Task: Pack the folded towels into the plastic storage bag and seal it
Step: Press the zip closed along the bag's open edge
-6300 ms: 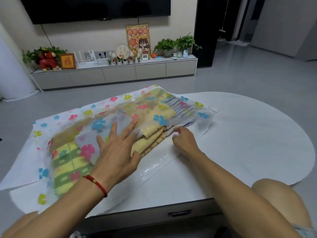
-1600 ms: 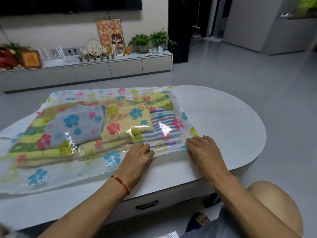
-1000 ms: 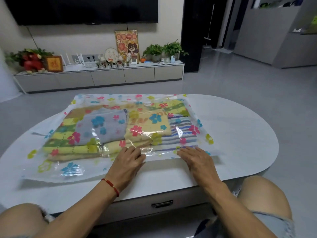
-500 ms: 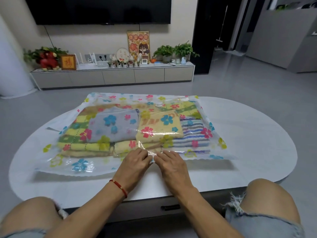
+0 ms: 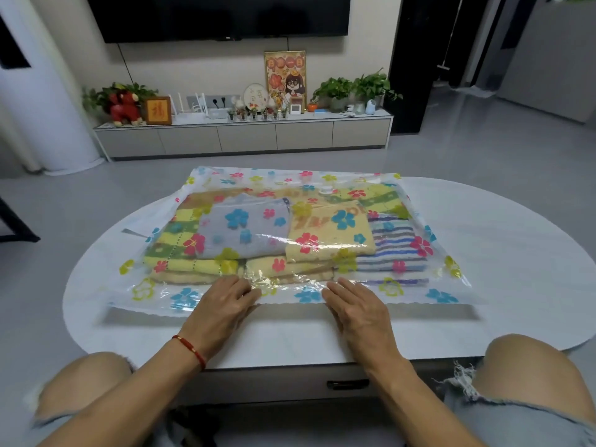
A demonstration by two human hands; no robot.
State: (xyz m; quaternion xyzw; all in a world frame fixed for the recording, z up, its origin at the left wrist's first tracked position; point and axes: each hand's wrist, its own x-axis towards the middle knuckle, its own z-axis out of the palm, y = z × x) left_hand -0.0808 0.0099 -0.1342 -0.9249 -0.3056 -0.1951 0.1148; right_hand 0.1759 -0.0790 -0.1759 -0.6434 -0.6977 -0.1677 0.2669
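Pressing the storage bag's (image 5: 445, 296) near edge with flat, open left hand (image 5: 222, 306) and right hand (image 5: 358, 309); towels (image 5: 280, 240) packed, sealing unfinished, I judge.

Only legible txt: 福 char on framed plaque (image 5: 157, 110).

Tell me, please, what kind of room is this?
Most likely a home living room: a wall-mounted television hangs above a low media cabinet with potted plants, and the plastic storage bag lies on a white coffee table.

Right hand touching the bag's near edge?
Touching. Head view shows the right hand with fingers flat on the storage bag at its near edge.
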